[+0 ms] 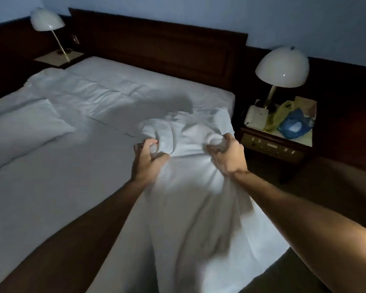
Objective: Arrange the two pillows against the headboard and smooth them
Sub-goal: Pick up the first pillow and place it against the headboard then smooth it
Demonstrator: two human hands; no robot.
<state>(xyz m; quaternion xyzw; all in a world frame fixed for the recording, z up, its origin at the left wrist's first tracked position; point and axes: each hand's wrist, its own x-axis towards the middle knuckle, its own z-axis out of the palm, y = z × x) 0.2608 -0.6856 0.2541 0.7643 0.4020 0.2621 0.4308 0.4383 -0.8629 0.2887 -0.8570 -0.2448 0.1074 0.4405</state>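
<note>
The bed (72,187) is lying bare below the headboard (156,49), with one pillow (23,132) resting mid-mattress, well short of it; the other pillow (188,176) is hanging over the near edge (probably being hauled up). The left hand (148,159) and right hand (226,153) are each clenching a bunched corner, likely for carrying it.

the room was dim, with pale blue walls (199,13) above dark wood panelling (347,85), a domed white lamp (47,19) on the far nightstand (57,58), and another lamp (282,67) on the near nightstand's (277,142) cluttered back edge.
</note>
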